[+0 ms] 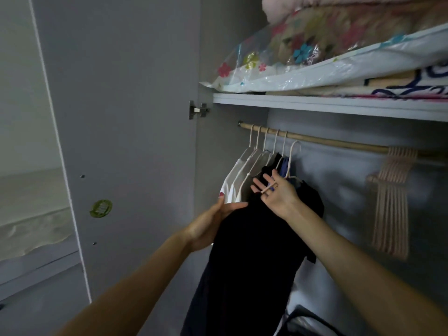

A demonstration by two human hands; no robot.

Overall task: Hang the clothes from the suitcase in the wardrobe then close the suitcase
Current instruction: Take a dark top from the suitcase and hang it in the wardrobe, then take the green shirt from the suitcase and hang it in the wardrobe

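The grey wardrobe stands open around both hands, its door to the left of them and its shelf, loaded with a flowered plastic storage bag, well above. Under that shelf runs the pale wooden rod, above and beyond the hands. The long black garment hangs between the two hands on a thin pale wire hanger, whose hook is just at the rod, to the right of the white and dark clothes already hung. A bunch of empty pink hangers dangles well to the right of the right hand. The suitcase is not in view.

The risk, as I judge it, lies at the hook: if it sits only half over the rod, letting go would drop the garment to the wardrobe floor. The dark cloth could also slide off the narrow hanger shoulders if it is tugged from one side, and pushing it leftward too hard could crowd or knock the neighbouring hangers.

The left hand is open, its fingers straight and laid flat against the left edge of the black garment. The right hand is spread, palm toward the camera, touching the garment near its collar; a thin pale strand crosses its fingers, and I cannot tell whether that is pinched.
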